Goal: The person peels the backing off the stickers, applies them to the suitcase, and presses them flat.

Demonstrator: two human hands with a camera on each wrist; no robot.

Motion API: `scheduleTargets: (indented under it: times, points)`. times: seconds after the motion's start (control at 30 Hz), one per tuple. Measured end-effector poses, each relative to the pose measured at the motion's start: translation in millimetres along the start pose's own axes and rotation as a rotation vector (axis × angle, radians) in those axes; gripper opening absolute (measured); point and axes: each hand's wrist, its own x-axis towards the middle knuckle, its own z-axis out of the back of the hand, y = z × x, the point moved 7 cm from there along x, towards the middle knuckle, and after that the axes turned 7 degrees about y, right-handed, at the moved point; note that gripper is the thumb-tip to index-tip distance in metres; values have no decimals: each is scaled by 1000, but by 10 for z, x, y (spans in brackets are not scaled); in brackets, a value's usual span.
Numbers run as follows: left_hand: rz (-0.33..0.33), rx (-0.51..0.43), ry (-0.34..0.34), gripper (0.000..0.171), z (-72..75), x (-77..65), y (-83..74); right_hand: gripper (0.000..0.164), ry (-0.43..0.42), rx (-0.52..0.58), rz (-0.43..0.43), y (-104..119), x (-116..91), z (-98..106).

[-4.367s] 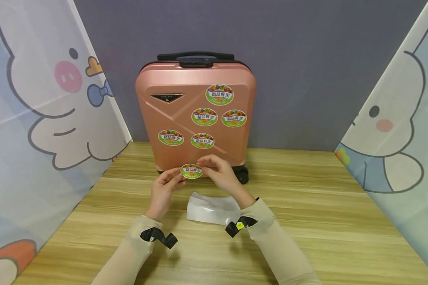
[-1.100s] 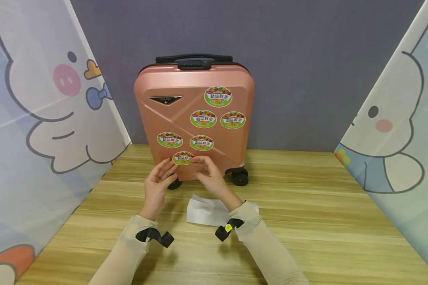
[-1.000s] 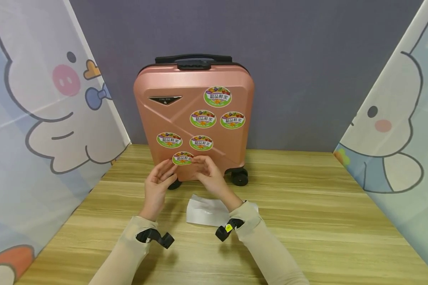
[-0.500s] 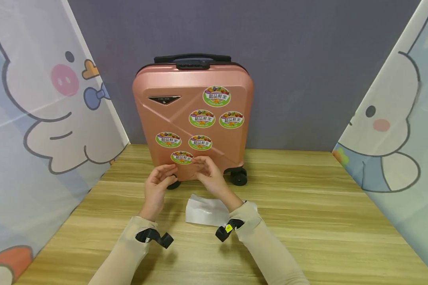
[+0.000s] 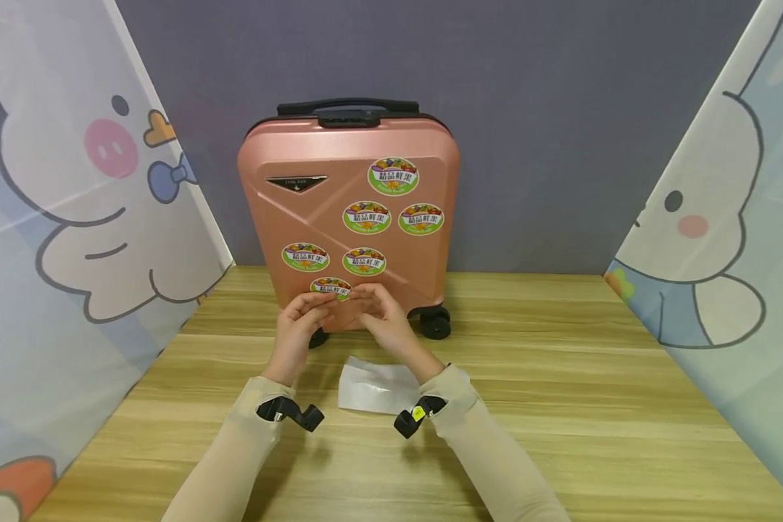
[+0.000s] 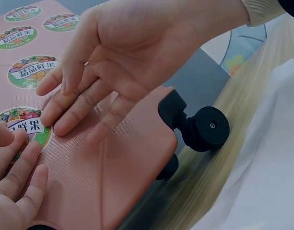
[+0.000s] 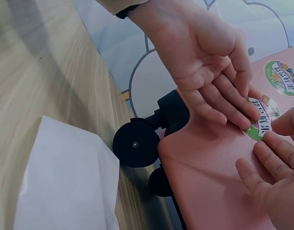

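A pink suitcase [image 5: 349, 145] stands upright at the back, with several oval fruit stickers on its front. On the lowest sticker [image 5: 329, 286], fingers of both hands rest near the suitcase's bottom edge. My left hand [image 5: 298, 330] covers its lower left part with extended fingers. From the other side my right hand [image 5: 389, 320] touches its right edge, fingers lightly bent and flat against the shell. In the left wrist view the same sticker [image 6: 32, 125] lies flat on the shell, partly hidden under the left fingers. Neither hand grips anything.
A white sheet of backing paper [image 5: 373, 389] lies on the wooden table [image 5: 561, 406], partly under the right forearm. Black wheels [image 5: 435, 324] carry the suitcase. Cartoon-printed panels [image 5: 711, 181] flank the table, and a grey wall [image 5: 528, 130] stands behind.
The sticker went from between both hands, in front of the suitcase, onto its lower front. The left hand then dropped off its left edge and came back up over it; the right stayed.
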Motion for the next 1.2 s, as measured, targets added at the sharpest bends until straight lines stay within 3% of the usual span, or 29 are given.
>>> scheduleTargets:
  times: [0.2, 0.5, 0.77, 1.1, 1.2]
  points:
    - [1, -14, 5, 17, -15, 39, -20, 39, 2, 9, -7, -18, -23, -5]
    - [-71, -52, 8, 19, 6, 108, -149, 36, -12, -18, 29, -13, -43, 13]
    - [-67, -65, -27, 22, 61, 89, -155, 36, 13, 11, 10, -72, -33, -3]
    - [-109, -56, -30, 18, 166, 38, -193, 31, 53, 17, 38, 319, -88, -13]
    - [-97, -40, -19, 20, 178, 9, -165, 31, 43, 21, 44, 222, -82, 13]
